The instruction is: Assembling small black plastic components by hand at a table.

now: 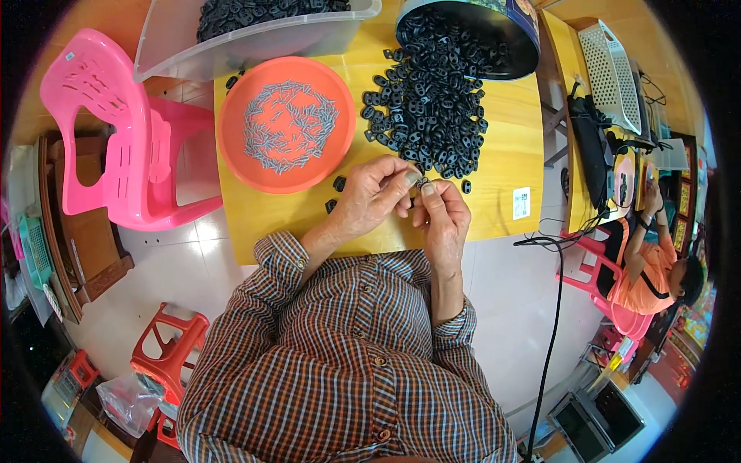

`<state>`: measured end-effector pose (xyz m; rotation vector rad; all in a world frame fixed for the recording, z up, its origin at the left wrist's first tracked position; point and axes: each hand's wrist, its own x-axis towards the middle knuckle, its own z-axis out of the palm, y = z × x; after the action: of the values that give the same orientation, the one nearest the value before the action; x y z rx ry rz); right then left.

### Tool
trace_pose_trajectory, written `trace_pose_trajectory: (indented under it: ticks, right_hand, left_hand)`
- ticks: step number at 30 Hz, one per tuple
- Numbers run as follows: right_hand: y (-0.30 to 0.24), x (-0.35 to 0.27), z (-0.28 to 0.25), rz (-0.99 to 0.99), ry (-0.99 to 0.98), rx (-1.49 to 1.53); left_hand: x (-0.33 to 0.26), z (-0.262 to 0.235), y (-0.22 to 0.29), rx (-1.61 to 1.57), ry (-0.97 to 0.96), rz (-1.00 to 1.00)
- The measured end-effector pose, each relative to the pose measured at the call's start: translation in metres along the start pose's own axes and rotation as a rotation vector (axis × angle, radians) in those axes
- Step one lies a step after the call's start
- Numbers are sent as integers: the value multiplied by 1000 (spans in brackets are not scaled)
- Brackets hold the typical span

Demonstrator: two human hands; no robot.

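A small black plastic piece (419, 182) is pinched between the fingertips of the left hand (373, 197) and right hand (443, 216) above a yellow wooden desk (505, 166), beside a heap of black pieces (428, 104) and a round orange tray (235, 150) of thin metal pins (289, 125).

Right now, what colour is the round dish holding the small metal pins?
Orange dish, seen in the head view.

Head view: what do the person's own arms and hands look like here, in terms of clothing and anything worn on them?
Both forearms come up from the lower edge in a checked button-up shirt of brown, orange and white. The sleeves are rolled back into cuffs near the elbows. The left hand and right hand are bare: no gloves, and no rings, watch or bracelet can be seen. Fingernails are short and unpainted.
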<state>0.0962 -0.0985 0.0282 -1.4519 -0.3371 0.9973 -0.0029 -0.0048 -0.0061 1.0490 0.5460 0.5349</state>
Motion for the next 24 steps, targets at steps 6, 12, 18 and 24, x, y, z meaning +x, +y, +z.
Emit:
trace_pose_trajectory:
  ticks: [6,12,18,24]
  right_hand:
    - [0,0,0,18,7,-3]
    - [0,0,1,-18,-14,-64]
    - [4,1,-4,-96,-21,-189]
    - [-4,2,-18,-45,95,-56]
  left_hand:
    - [2,2,4,9,19,23]
    - [4,3,-1,9,41,54]
    - [1,3,2,135,33,56]
    - [0,-2,8,93,160,74]
